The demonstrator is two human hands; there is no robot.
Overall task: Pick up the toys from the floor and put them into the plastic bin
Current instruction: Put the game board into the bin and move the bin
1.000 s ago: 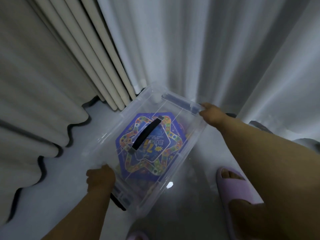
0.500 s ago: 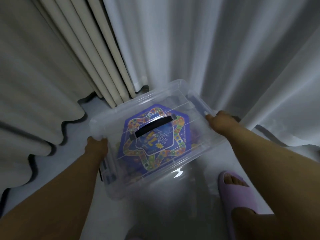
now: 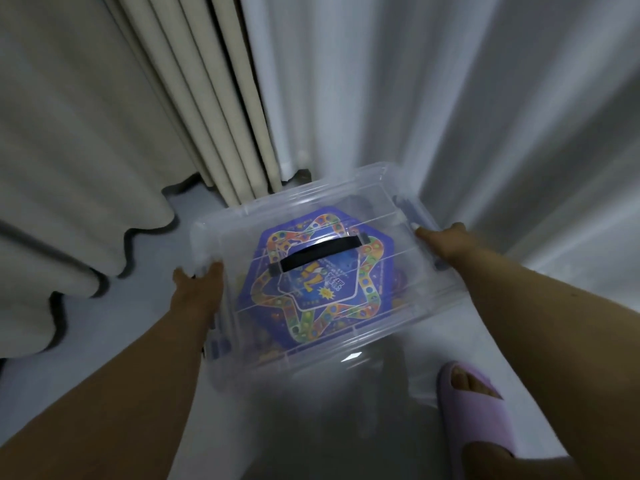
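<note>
A clear plastic bin [image 3: 388, 206] with its lid on and a black carry handle [image 3: 320, 252] sits low in front of the curtains. Through the lid shows a blue hexagonal game board [image 3: 311, 299] with a coloured star track. My left hand [image 3: 199, 285] holds the bin's left end, fingers against its corner. At the right end my right hand [image 3: 446, 242] grips the bin beside the blue latch [image 3: 408, 209]. Whether the bin touches the floor I cannot tell.
Beige curtains [image 3: 86, 150] hang at the left and white sheer curtains [image 3: 450, 98] behind and to the right. The floor [image 3: 138, 306] is pale and glossy. A foot in a lilac slipper [image 3: 474, 410] stands at the lower right, close to the bin.
The bin has turned from a diagonal tilt to nearly level and square to me, and moved closer to the curtains. Both hands stayed on its two ends.
</note>
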